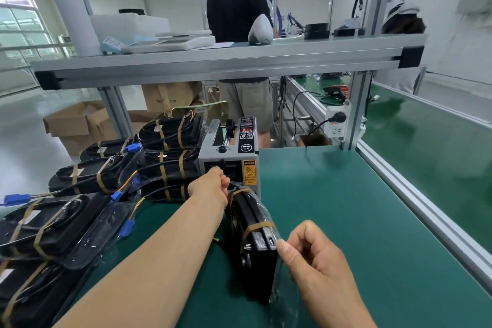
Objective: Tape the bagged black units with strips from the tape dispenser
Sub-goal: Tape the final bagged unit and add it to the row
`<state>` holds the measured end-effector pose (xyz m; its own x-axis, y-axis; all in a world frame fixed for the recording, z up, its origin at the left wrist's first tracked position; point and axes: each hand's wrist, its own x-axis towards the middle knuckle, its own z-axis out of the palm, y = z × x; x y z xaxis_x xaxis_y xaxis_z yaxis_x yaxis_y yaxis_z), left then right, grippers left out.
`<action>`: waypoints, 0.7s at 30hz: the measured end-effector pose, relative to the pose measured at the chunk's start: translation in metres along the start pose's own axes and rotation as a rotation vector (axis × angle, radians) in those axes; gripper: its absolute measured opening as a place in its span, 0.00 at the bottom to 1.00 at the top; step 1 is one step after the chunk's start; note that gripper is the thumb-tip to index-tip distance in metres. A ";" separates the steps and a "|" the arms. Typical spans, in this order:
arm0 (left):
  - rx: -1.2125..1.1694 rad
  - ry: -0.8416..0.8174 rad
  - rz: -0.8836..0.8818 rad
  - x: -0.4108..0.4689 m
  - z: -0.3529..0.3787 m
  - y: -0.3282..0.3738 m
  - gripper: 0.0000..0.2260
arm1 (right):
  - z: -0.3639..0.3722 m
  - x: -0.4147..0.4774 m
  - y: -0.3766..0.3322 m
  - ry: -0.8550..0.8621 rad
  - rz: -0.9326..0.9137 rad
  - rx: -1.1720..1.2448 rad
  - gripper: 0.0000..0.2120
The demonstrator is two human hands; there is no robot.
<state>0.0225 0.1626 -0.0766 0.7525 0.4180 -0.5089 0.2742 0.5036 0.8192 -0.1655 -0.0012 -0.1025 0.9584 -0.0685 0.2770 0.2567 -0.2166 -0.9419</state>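
A black unit in a clear bag stands on edge on the green mat, wrapped by two tan tape bands. My right hand pinches the bag's loose clear flap at the unit's near end. My left hand reaches to the outlet of the grey tape dispenser, its fingers curled at the slot; whether it holds a strip is hidden. The unit's far end lies right below that hand.
Stacks of taped bagged units with blue connectors fill the left side of the green mat. An aluminium frame rail borders the right. A person stands behind the shelf. A socket hangs on the post.
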 end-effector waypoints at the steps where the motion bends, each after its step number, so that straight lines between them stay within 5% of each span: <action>1: -0.008 0.000 0.028 -0.001 -0.001 -0.001 0.06 | 0.000 0.000 0.000 -0.004 0.002 0.001 0.13; 12: 0.041 -0.526 0.265 -0.081 -0.083 -0.005 0.09 | 0.003 0.001 0.005 -0.035 0.033 0.074 0.12; 16: 0.218 -0.735 0.271 -0.112 -0.100 -0.008 0.09 | 0.002 0.001 0.006 -0.038 0.036 0.088 0.13; 21: 0.482 -0.802 0.258 -0.120 -0.100 -0.012 0.08 | 0.004 -0.001 0.005 -0.041 0.034 0.100 0.13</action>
<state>-0.1307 0.1823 -0.0518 0.9596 -0.2576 -0.1133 0.1252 0.0303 0.9917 -0.1645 0.0016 -0.1079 0.9705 -0.0342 0.2386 0.2332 -0.1169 -0.9654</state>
